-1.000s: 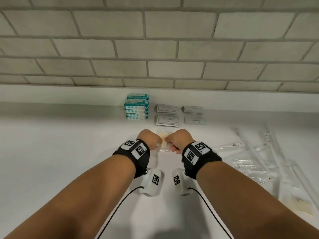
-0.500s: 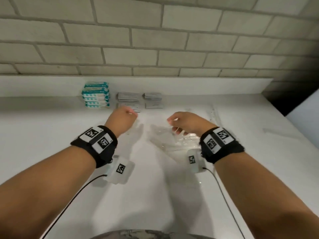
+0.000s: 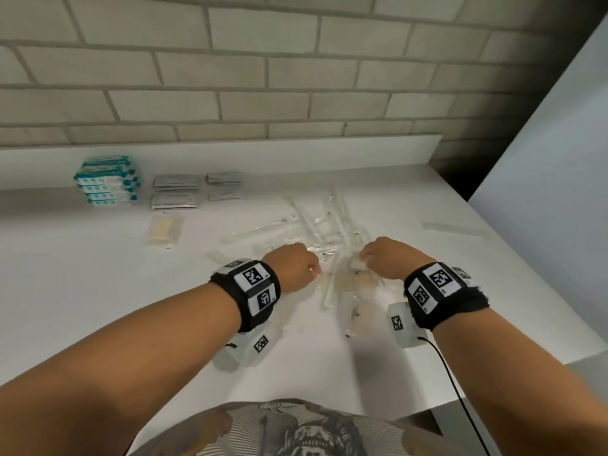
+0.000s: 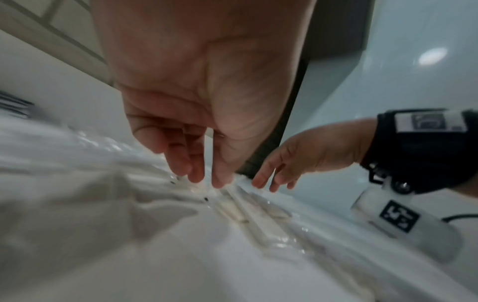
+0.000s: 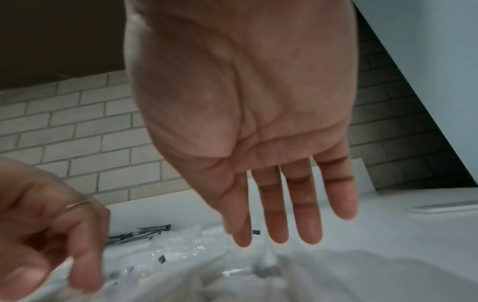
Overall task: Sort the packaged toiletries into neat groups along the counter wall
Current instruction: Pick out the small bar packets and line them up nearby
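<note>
Having left the beige packet (image 3: 163, 230) lying below the sorted stacks (image 3: 174, 191) at the worktop's (image 3: 82, 291) back edge, both hands, left hand (image 3: 296, 270) and right hand (image 3: 388, 260), are now reaching, fingers loosely extended and empty, into the unsorted clear-wrapped pile (image 3: 322, 232) towards the right edge.

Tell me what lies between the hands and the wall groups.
Only the tan packet lies on the counter between the clear-wrapped pile under both hands and the grey sachets; nothing upright blocks the way.
</note>
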The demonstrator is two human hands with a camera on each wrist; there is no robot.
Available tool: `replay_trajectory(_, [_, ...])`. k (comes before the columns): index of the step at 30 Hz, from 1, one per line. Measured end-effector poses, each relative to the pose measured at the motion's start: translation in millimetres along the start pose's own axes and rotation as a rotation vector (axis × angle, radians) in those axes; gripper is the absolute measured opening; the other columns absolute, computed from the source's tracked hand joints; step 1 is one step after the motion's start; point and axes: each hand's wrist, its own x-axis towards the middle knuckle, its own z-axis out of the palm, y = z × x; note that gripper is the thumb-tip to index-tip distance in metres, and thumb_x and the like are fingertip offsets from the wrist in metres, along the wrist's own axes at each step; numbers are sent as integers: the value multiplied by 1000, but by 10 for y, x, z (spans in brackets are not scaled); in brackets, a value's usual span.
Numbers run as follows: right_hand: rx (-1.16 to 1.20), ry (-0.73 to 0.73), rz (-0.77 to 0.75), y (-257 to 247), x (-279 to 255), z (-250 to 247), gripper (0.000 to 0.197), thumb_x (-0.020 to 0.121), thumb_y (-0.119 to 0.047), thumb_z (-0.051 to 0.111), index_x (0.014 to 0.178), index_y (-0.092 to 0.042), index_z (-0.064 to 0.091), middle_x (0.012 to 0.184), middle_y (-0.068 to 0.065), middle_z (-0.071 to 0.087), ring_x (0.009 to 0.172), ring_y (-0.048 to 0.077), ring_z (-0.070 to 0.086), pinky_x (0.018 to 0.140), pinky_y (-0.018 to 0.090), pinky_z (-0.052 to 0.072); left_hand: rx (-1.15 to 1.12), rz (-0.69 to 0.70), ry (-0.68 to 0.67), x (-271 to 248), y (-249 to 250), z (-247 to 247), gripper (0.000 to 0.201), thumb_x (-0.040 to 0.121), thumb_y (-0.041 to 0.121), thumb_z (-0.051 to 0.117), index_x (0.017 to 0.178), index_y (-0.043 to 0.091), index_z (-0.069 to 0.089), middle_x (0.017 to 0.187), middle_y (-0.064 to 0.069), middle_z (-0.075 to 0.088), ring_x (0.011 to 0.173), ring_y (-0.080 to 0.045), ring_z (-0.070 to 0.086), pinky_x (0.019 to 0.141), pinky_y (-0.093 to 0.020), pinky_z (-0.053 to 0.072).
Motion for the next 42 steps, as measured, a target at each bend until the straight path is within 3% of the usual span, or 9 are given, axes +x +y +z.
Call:
replay_trajectory(6, [65, 14, -153, 316, 77, 261, 43, 82, -14, 58, 122, -30, 61, 114, -1, 51, 96, 19, 53, 76, 27, 42, 54, -70, 49, 221, 413, 332, 44, 89, 35, 59, 131, 25, 53, 122, -4, 48, 113, -26, 49, 94, -38, 45])
replay_trajectory(12, [-1, 107, -216, 363, 142, 379, 63, 69, -55, 73, 125, -34, 51, 108, -2, 42, 103, 24, 50, 88, 36, 46, 5, -208, 45, 239, 598, 459, 43, 83, 43, 64, 117, 17, 60, 111, -3, 60, 104, -23, 58, 85, -33, 50])
replay_trajectory(18, [15, 68, -223, 340, 159, 331, 39, 73, -43, 72, 97, -22, 50, 101, 1, 52, 91, 23, 54, 81, 34, 46, 81, -248, 92, 118, 615, 461, 21, 87, 31, 50, 96, 14, 59, 95, -6, 47, 93, -28, 54, 76, -33, 45])
replay_trajectory(24, [172, -57, -264, 423, 103, 238, 38, 78, -23, 73, 107, -20, 49, 96, -5, 55, 83, 15, 57, 61, 24, 41, 119, -239, 118, 99, 446, 339, 22, 86, 29, 50, 86, 8, 54, 100, -4, 49, 96, -27, 53, 83, -35, 45])
replay_trajectory(30, [109, -151, -443, 380, -136, 201, 30, 71, -16, 72, 66, -18, 42, 66, -5, 43, 61, 14, 38, 53, 26, 27, 13, -289, 68, 99, 422, 289, 36, 91, 27, 48, 119, 7, 55, 124, -6, 52, 107, -21, 52, 96, -36, 44])
replay_trajectory(33, [43, -171, -526, 263, -195, 289, 35, 73, -13, 72, 103, -28, 60, 75, -14, 46, 74, 12, 46, 58, 23, 32, 50, -287, 70, 120, 416, 307, 20, 85, 29, 47, 91, 12, 56, 101, 1, 54, 96, -21, 58, 82, -32, 48])
replay_trajectory(36, [-87, -182, -566, 212, -227, 389, 70, 76, -15, 72, 134, -38, 41, 93, -13, 52, 88, 14, 51, 71, 28, 43, 92, -270, -3, 85, 452, 341, 17, 80, 26, 49, 81, 12, 59, 86, 1, 59, 81, -19, 57, 73, -30, 49])
replay_trajectory(39, [-146, -151, -518, 263, -170, 416, 55, 70, -32, 77, 116, -30, 47, 108, -5, 40, 95, 20, 48, 78, 34, 46, 78, -294, -21, 63, 527, 304, 18, 76, 26, 53, 74, 9, 57, 79, -6, 60, 77, -23, 55, 63, -28, 45])
replay_trajectory(42, [-165, -119, -432, 346, -134, 414, 42, 65, -38, 78, 77, -32, 39, 101, -7, 38, 92, 21, 46, 76, 35, 46, 41, -359, 14, 151, 533, 295, 42, 84, 38, 57, 114, 8, 61, 111, -11, 55, 106, -28, 53, 85, -34, 45])
